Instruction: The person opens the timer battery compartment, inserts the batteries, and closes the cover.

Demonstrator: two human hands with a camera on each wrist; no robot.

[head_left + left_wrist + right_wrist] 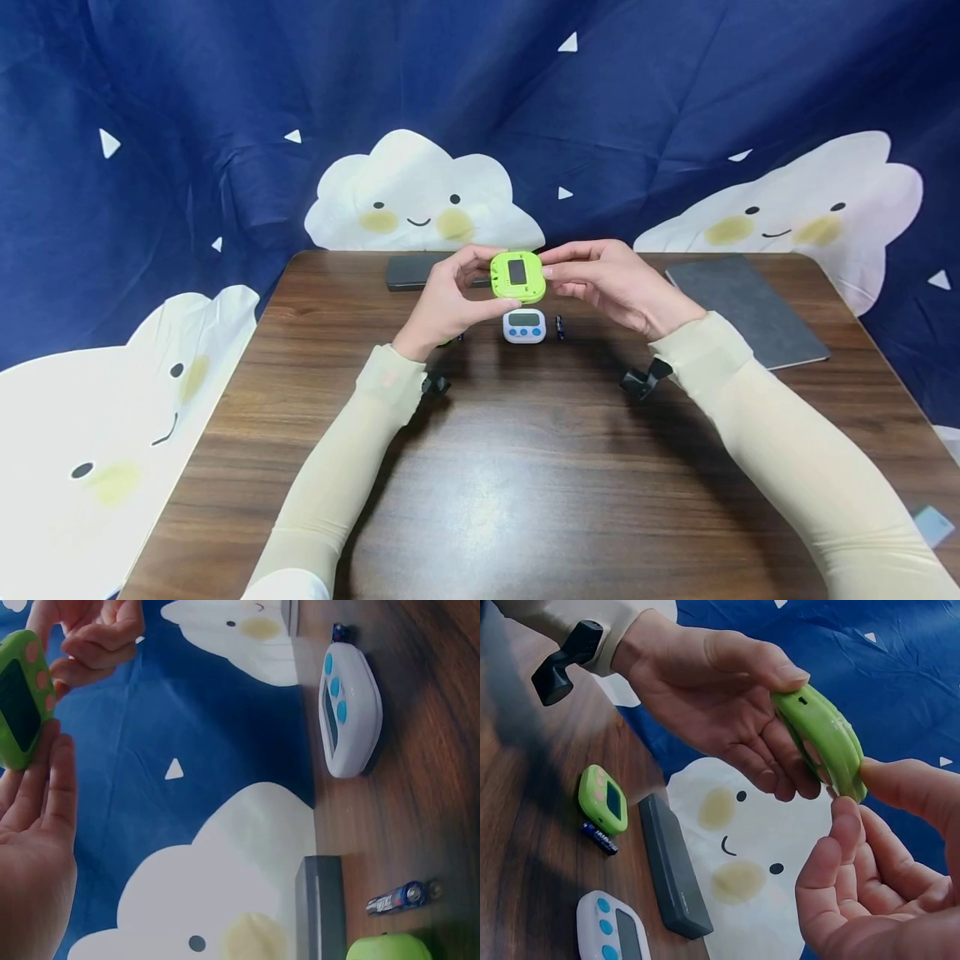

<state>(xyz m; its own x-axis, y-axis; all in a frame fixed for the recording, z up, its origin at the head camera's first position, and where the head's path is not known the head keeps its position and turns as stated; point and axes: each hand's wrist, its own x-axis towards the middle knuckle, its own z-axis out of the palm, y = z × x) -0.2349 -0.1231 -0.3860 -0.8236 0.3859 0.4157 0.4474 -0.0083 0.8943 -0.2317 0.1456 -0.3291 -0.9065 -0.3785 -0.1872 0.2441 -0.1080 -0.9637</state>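
Observation:
Raised over the far part of the table is a green digital timer (517,287), its back with a dark rectangle turned toward the head camera. My left hand (453,293) grips it by the left side, thumb along the lower edge and fingers at the top. At its right edge, the thumb and index finger of my right hand (611,279) pinch the rim. In the left wrist view, the screen and pink buttons show on the timer's front (21,705). Below, a white timer (524,327) with blue buttons lies on the table, a battery (559,327) beside it.
A second green timer (602,799) lies on the table with a battery (600,838) next to it. Behind stands a long dark grey box (676,866). To the right are a grey folder (750,308) and a light blue object (933,526) at the edge. A blue curtain (480,75) hangs behind.

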